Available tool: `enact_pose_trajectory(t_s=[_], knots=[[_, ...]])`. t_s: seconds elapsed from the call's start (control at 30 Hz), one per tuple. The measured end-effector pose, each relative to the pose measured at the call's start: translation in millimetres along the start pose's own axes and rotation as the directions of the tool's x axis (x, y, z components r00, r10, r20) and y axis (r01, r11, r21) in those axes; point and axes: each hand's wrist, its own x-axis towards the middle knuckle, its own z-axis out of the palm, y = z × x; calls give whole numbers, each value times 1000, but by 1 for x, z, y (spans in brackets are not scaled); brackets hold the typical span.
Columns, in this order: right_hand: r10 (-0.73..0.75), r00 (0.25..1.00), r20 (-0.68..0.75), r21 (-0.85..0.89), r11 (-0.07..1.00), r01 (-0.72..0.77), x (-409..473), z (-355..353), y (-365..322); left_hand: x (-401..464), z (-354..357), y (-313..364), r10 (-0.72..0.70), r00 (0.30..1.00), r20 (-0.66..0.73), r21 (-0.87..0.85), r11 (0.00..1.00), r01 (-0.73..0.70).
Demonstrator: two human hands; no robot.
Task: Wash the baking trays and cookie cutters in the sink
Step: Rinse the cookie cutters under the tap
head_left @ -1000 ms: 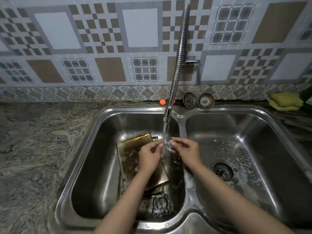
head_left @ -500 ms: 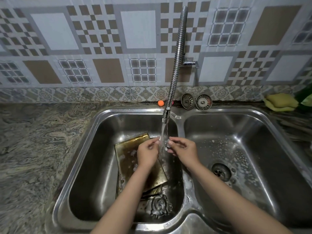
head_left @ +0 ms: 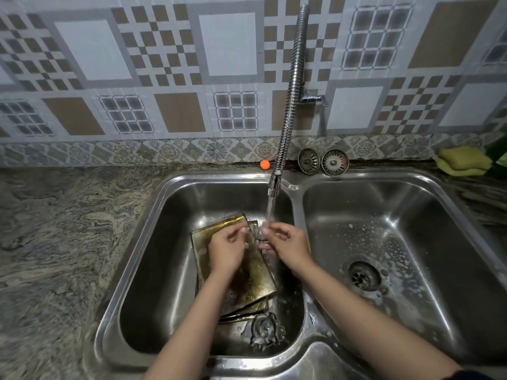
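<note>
1. the small clear cookie cutter (head_left: 259,235) sits under the water stream (head_left: 270,212), over the left basin of the steel double sink (head_left: 299,204); your left hand (head_left: 229,249) and right hand (head_left: 286,246) each pinch it with curled fingertips.
2. since a second ago your hands have barely shifted and the cutter stays in the stream, so you are likely still rinsing this piece.
3. the stacked brassy baking trays (head_left: 255,278) and a fluted metal cutter (head_left: 266,331) wait below, soapy.
4. no brand, label or writing can be read anywhere.
</note>
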Motion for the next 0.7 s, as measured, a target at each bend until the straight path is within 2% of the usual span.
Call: enact_pose_trajectory(t_s=[0.3, 0.7], knots=[[-13, 1000, -17, -25, 1000, 12, -7, -13, -10, -5, 9, 5, 55, 997, 51, 44, 997, -58], [-51, 998, -43, -55, 997, 49, -12, -39, -31, -14, 23, 32, 64, 984, 166, -24, 998, -61]])
